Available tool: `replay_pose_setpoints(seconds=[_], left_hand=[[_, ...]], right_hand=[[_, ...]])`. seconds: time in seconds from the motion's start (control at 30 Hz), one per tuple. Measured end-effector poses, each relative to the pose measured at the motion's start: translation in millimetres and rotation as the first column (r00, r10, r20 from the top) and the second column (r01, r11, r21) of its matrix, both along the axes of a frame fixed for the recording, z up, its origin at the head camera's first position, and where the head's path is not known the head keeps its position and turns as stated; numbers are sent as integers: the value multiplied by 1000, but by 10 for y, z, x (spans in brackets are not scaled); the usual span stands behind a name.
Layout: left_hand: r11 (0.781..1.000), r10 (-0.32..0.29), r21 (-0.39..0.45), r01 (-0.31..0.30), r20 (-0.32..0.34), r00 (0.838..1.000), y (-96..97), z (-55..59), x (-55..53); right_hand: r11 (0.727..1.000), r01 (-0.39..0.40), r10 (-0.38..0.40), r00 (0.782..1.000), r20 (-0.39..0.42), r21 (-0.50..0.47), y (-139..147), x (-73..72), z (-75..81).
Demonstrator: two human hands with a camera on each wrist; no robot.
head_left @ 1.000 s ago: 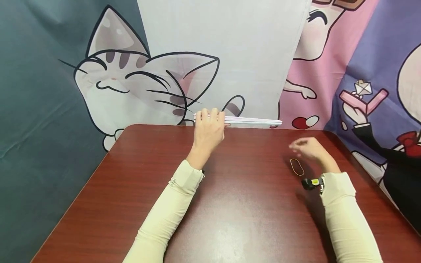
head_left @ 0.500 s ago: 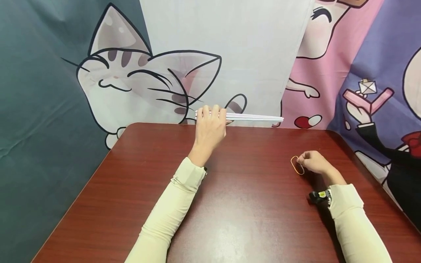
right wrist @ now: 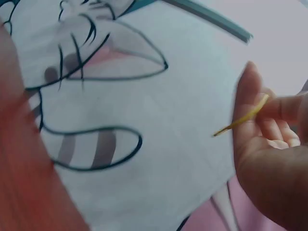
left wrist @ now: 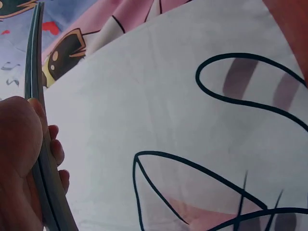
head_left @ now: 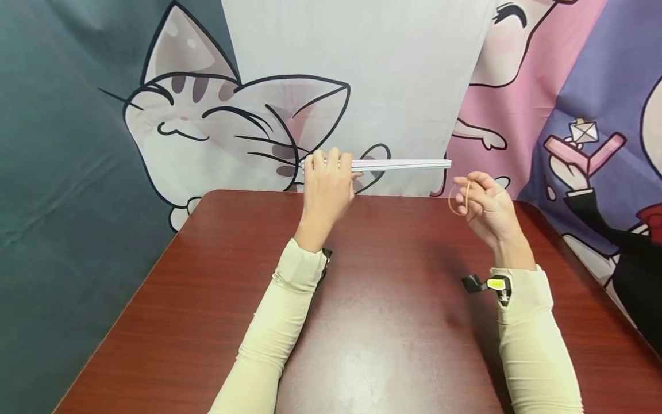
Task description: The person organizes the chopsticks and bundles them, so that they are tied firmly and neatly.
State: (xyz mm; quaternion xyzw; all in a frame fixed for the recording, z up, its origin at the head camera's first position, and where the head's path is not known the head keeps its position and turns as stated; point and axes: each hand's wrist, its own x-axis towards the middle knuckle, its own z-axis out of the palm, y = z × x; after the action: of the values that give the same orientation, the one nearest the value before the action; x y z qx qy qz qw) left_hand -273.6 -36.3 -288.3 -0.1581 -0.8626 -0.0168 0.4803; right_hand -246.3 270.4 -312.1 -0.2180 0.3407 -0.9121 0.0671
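Observation:
A bundle of slim pale chopsticks point(head_left: 400, 165) lies level above the table's far edge, its free end pointing right. My left hand point(head_left: 328, 187) grips the bundle near its left end; in the left wrist view the fingers wrap round the chopsticks point(left wrist: 37, 72). A thin tan rubber band point(head_left: 468, 198) hangs in an open loop at my right hand point(head_left: 491, 210), raised just right of and below the chopsticks' free end. In the right wrist view the rubber band point(right wrist: 243, 118) crosses between thumb and fingers, apart from the chopsticks' tip point(right wrist: 243, 36).
A reddish-brown wooden table point(head_left: 383, 299) spreads beneath both arms. Behind it hangs a cloth backdrop point(head_left: 403, 69) printed with cartoon figures. A black strap-on device point(head_left: 496, 284) sits on the right wrist.
My right hand reached down to the rubber band on the table, picked it up and lifted it toward the chopsticks' free end. My left hand raised the chopsticks slightly.

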Motion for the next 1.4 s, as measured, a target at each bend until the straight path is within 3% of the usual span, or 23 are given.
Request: replay_pose_setpoints(seconds=[0.07,0.17,0.3,0.4,0.47,0.53,0.6,0.73,0.8,0.93,1.0,1.07,1.1,1.17,1.2,1.23,1.3,1.33,1.4], left_hand=[[1000,-7,-9,7,-12,1000,-11,32,-18],[1000,-8,-17,8,-28,1000,-41,70,-30],[1000,-29,-7,29,-30,999,-76,97,-35],[999,-44,4,44,-29,999,-78,104,-38],[999,-46,0,46,-29,999,-65,98,-41],[998,-60,-4,60,-28,998,-42,84,-45],[997,-73,-8,72,-25,997,-17,68,-50],[996,-91,5,91,-20,996,2,47,-48],[996,-92,7,92,-13,996,-1,39,-46],[996,-92,-5,92,2,996,-9,16,-41],[996,-92,-12,92,5,996,-7,4,-41],[996,-93,-19,93,5,996,0,-6,-40],[995,-94,-22,94,3,996,5,-10,-40],[995,-92,-27,92,4,996,17,-15,-36],[996,-90,-26,90,4,996,23,-18,-35],[996,-86,-24,86,7,996,26,-19,-34],[997,-79,-13,80,11,997,26,-18,-35],[997,-77,-6,77,12,997,24,-17,-36],[997,-75,9,75,11,997,20,-10,-42]], right_hand=[[997,82,-82,995,-65,3,-136,4,87],[968,249,-239,959,-151,45,-327,1,199],[887,459,-429,864,-263,58,-522,-22,313],[836,541,-489,809,-326,89,-630,-63,396],[791,587,-492,778,-390,173,-686,-88,441],[736,611,-468,770,-434,290,-719,-87,476],[664,629,-430,764,-480,406,-747,-73,516],[574,617,-368,782,-504,538,-780,-34,615],[561,602,-346,794,-500,568,-779,-22,662],[542,596,-294,795,-530,592,-737,8,716],[524,615,-281,778,-563,589,-722,25,727],[481,645,-282,755,-592,594,-719,50,728],[447,677,-290,729,-621,585,-724,66,727],[360,761,-318,644,-696,540,-750,105,723],[345,796,-329,599,-730,497,-766,123,719],[340,826,-340,554,-760,450,-780,138,714],[358,869,-354,466,-811,343,-808,160,700],[372,878,-358,435,-826,301,-821,175,692],[434,869,-361,408,-839,236,-840,199,670]])
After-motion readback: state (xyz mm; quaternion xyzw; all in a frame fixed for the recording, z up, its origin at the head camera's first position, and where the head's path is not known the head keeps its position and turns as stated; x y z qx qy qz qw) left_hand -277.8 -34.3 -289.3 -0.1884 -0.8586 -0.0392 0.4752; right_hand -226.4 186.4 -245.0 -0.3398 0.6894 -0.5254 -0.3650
